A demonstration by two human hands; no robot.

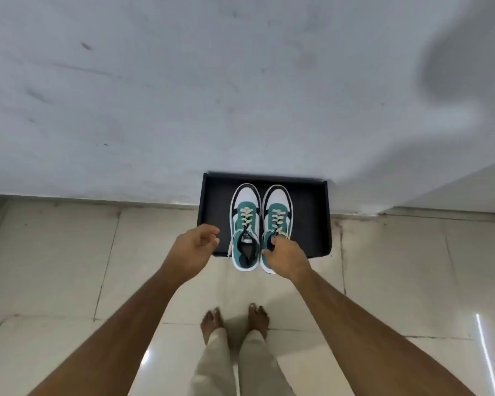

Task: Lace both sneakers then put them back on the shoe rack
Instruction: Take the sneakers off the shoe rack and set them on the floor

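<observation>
Two green, white and black sneakers stand side by side, toes toward the wall, on a black shoe rack (306,224) seen from above. Both show cream laces threaded up the front. The left sneaker (245,221) stands free, with a loose lace end hanging by its heel. My right hand (283,252) grips the right sneaker (277,212) at its collar, fingers inside the opening. My left hand (195,244) hovers just left of the left sneaker, fingers loosely curled and apart, holding nothing. Both heels overhang the rack's front edge.
The rack sits against a grey-white wall (183,95). Cream floor tiles (69,267) spread in front of it. My bare feet (235,321) stand on the tiles just behind the rack. A wall corner juts out at the right (455,192).
</observation>
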